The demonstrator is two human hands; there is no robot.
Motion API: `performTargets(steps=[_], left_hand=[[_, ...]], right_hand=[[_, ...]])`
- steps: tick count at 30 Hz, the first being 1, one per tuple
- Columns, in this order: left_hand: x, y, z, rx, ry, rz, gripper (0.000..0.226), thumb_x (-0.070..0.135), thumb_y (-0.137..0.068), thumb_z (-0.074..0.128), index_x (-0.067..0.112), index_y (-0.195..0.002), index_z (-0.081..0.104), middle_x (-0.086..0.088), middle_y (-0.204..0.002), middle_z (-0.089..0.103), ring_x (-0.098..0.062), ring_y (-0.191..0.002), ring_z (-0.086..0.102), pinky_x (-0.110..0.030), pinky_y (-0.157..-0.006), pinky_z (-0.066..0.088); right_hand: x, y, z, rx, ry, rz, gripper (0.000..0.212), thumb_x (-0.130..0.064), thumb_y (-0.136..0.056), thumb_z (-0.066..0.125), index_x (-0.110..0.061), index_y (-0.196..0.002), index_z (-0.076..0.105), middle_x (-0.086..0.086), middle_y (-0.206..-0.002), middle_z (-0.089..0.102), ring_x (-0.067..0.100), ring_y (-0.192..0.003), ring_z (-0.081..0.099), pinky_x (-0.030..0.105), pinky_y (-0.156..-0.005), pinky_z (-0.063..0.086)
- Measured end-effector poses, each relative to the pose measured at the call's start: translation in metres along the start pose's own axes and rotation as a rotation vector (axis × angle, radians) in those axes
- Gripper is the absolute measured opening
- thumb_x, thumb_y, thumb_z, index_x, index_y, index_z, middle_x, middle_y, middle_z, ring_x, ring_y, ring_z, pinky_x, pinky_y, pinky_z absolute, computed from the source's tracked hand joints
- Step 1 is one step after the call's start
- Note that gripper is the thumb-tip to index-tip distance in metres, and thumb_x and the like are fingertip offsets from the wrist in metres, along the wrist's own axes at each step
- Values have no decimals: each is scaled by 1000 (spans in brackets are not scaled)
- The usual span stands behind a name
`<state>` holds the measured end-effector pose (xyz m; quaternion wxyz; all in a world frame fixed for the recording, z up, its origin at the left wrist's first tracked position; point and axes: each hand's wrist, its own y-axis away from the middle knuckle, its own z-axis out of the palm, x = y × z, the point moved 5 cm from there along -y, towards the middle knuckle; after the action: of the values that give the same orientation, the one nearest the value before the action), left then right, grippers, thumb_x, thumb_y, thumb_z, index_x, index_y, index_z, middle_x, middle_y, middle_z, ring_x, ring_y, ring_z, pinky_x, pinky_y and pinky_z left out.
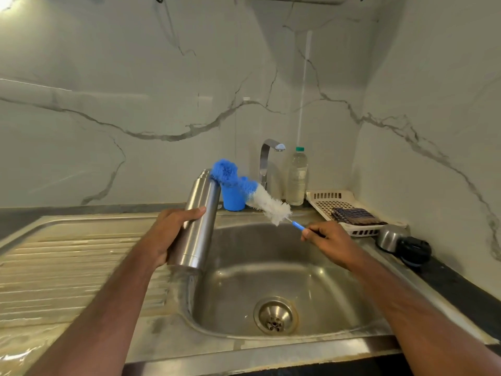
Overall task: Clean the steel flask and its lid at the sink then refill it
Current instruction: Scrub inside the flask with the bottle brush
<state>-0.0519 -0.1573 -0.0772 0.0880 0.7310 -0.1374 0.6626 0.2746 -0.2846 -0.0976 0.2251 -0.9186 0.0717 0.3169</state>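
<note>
The left hand (173, 234) is wrapped round the middle of the steel flask (199, 221), gripping it tight. The flask leans over the left edge of the sink (320, 278), with its open mouth up and tipped toward the tap (268, 158). The right hand (329, 241) pinches the thin blue handle of the brush (254, 194) over the sink, near its back edge. The brush has white fluff near the handle and blue fluff at the tip, and the blue tip bends against the mouth of the flask. The lid (404, 244), steel with a black part, lies on its side just right of the sink, on the dark counter. A blue cup (233, 199) stands behind the sink, partly hidden by the brush. A clear bottle (297, 176) with a green cap stands behind the sink, right of the tap; its label is too blurry to read. A white basket (325, 198) sits at the back right corner of the sink, with a dark checked cloth (355, 215) in it. No words can be read on anything. The bowl of the sink holds only its drain (275, 316), so there is open room low down in it. The ridged tray (81, 267) left of the sink looks wet.
</note>
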Motion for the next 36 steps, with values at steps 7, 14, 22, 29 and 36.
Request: performTargets(steps=[7, 14, 22, 29, 36], left_hand=[[2, 9, 6, -98, -82, -68, 82, 52, -47, 86, -5, -104, 71, -26, -87, 74, -34, -67, 71, -38, -60, 56], [13, 53, 19, -118, -130, -75, 65, 45, -63, 87, -9, -97, 72, -26, -80, 73, -30, -60, 68, -33, -57, 54], [-1, 83, 24, -98, -113, -100, 41, 30, -79, 79, -9, -91, 71, -22, -68, 71, -29, -51, 67, -30, -47, 52], [-11, 79, 44, -141, 10, -157, 54, 37, -68, 85, -5, -101, 71, -26, -85, 73, -33, -64, 69, -35, -57, 56], [-32, 68, 32, -113, 104, -221, 87, 51, -44, 92, 1, -112, 69, -25, -99, 75, -42, -84, 73, -53, -77, 61]], right_hand=[[-7, 17, 6, -66, 110, -20, 26, -25, -102, 55, -21, -80, 70, -4, -70, 61, 7, -59, 50, 27, -59, 41], [-16, 68, -19, -12, 132, 72, 29, -29, -103, 52, -25, -76, 63, -5, -69, 61, 7, -56, 50, 22, -53, 38], [-26, 120, -15, 29, 138, 59, 30, -31, -103, 52, -24, -74, 58, -7, -61, 56, 11, -59, 51, 33, -56, 43], [-35, 115, -9, 81, 228, 113, 29, -32, -103, 50, -32, -74, 51, -12, -65, 53, 9, -61, 51, 30, -57, 38], [-38, 110, -5, 16, 336, 186, 36, -30, -100, 52, -30, -65, 44, -8, -70, 55, 17, -69, 55, 31, -62, 38]])
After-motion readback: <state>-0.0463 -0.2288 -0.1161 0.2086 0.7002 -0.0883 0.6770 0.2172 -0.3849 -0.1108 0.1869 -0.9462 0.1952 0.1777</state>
